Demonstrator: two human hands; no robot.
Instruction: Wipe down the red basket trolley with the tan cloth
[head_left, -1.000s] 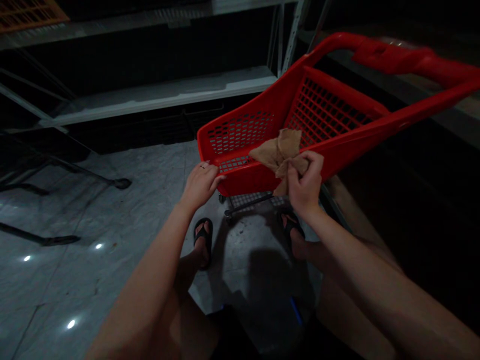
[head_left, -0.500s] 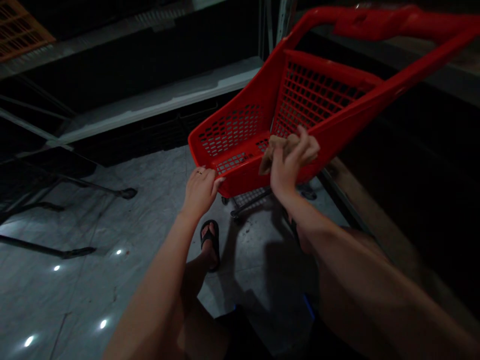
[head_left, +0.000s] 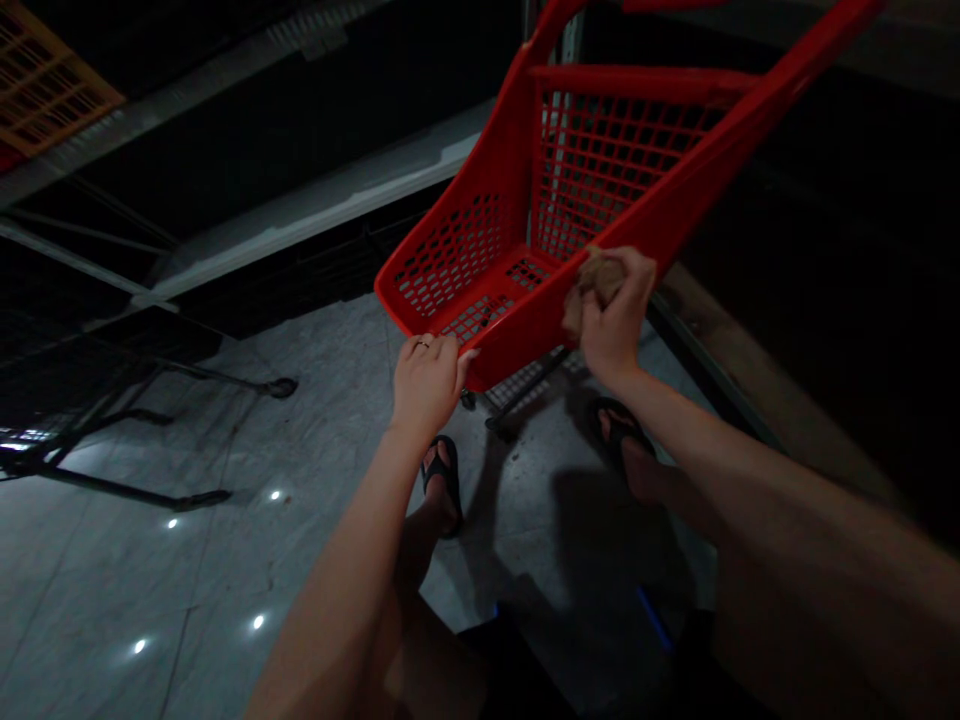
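A red plastic shopping cart (head_left: pixel 517 345) with grid-like walls stands in front of me. My left hand (head_left: pixel 429 378), with a ring on one finger, is closed over the cart's near rim at its lower left corner. In my right hand (head_left: pixel 619 315) is a crumpled brown cloth (head_left: pixel 600 275), held against the outer side wall of the cart just below its rim. Part of the cloth is hidden by the fingers. Through the basket's open top its slotted floor shows.
Black metal legs with casters (head_left: pixel 281 387) stand on the grey tiled floor (head_left: pixel 337 420) at left. A pale shelf ledge (head_left: pixel 315 220) runs behind the cart, and an orange crate (head_left: pixel 52 80) sits upper left. My sandalled feet (head_left: pixel 442 480) are beneath the cart.
My right hand has moved right along the cart's side with the cloth. My left hand stays on the rim. The view has shifted, and the cart's handle now sits partly out of frame.
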